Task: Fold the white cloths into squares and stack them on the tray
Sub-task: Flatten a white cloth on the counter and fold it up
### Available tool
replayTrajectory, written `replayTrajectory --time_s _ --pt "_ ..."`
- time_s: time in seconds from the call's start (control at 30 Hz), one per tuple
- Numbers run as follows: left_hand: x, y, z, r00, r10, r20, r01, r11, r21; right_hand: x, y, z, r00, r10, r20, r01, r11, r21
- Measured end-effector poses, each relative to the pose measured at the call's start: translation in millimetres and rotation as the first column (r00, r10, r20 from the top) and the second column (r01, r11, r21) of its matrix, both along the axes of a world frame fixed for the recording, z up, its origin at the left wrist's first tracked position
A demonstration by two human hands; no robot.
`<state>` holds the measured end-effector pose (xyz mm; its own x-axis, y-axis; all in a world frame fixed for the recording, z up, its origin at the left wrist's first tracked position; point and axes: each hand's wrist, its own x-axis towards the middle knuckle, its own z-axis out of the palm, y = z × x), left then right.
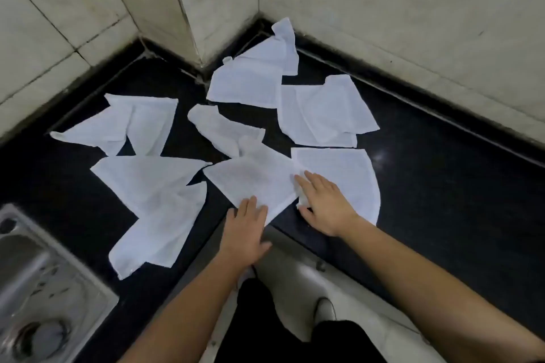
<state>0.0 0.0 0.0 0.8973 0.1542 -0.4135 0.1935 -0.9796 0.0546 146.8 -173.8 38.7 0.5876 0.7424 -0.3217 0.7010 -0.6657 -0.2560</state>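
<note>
Several white cloths lie scattered on a black countertop [442, 186]. The nearest cloth [253, 183] lies flat at the counter's front edge, one corner pointing toward me. My left hand [246, 230] rests flat on that near corner, fingers straight. My right hand [324, 203] lies flat with straight fingers across the cloth's right edge and onto a rounded white cloth [348, 174] beside it. Other crumpled cloths sit at the left [153, 209], far left [129, 127], centre [221, 130], back [253, 76] and back right [321, 112]. No tray is visible.
A steel sink [38, 283] is set into the counter at the lower left. Tiled walls [383, 9] close the counter at the back and form a protruding corner. Below the counter edge I see pale floor and my dark trousers and shoes.
</note>
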Motion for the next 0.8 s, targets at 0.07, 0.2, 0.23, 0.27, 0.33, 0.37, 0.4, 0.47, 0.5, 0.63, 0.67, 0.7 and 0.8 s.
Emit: replayTrajectory --time_s 0.07,0.2,0.23,0.27,0.33,0.37,0.4,0.47,0.5,0.63,0.67,0.7,0.8 --pt "7 24 -10 0.99 -0.074 0.118 0.073 0.997 0.01 0 21 -11 0.997 0.042 -0.059 -0.039 0.998 0.053" --pt "14 58 -21 0.919 -0.147 0.366 0.173 0.984 -0.039 -13 49 -25 0.991 0.081 -0.107 -0.078 0.997 0.029" --pt "17 68 -17 0.909 -0.121 0.398 0.17 0.981 -0.09 -16 56 -26 0.991 0.073 -0.112 -0.074 0.997 0.002" --pt "20 79 -15 0.903 -0.111 0.414 0.18 0.975 -0.132 -18 63 -23 0.991 0.055 -0.121 -0.061 0.997 -0.045" --pt "27 97 -15 0.923 -0.118 0.366 0.204 0.957 -0.208 -23 71 -21 0.991 0.028 -0.132 -0.045 0.991 -0.128" --pt "29 101 -13 0.931 -0.137 0.339 0.221 0.95 -0.222 -25 73 -19 0.992 0.012 -0.128 -0.031 0.989 -0.147" --pt "30 104 -13 0.935 -0.15 0.322 0.228 0.948 -0.222 -27 75 -17 0.992 -0.003 -0.125 -0.017 0.987 -0.158" --pt "28 104 -13 0.933 -0.161 0.323 0.236 0.949 -0.209 -30 75 -17 0.994 -0.017 -0.108 -0.002 0.985 -0.174" --pt "26 103 -12 0.931 -0.161 0.327 0.234 0.952 -0.197 -31 76 -17 0.994 -0.03 -0.106 0.011 0.985 -0.173" --pt "16 86 -6 0.975 -0.175 0.133 0.191 0.975 -0.117 -31 75 -20 0.956 -0.222 -0.191 0.208 0.974 -0.091" --pt "11 81 -7 0.98 -0.172 0.1 0.182 0.979 -0.096 -34 74 -19 0.937 -0.268 -0.223 0.259 0.963 -0.07" --pt "7 78 -7 0.983 -0.164 0.087 0.171 0.982 -0.082 -37 74 -19 0.924 -0.295 -0.243 0.291 0.955 -0.05" --pt "2 75 -13 0.978 -0.139 0.153 0.145 0.989 -0.028 -44 76 -17 0.92 -0.313 -0.234 0.325 0.946 0.013"
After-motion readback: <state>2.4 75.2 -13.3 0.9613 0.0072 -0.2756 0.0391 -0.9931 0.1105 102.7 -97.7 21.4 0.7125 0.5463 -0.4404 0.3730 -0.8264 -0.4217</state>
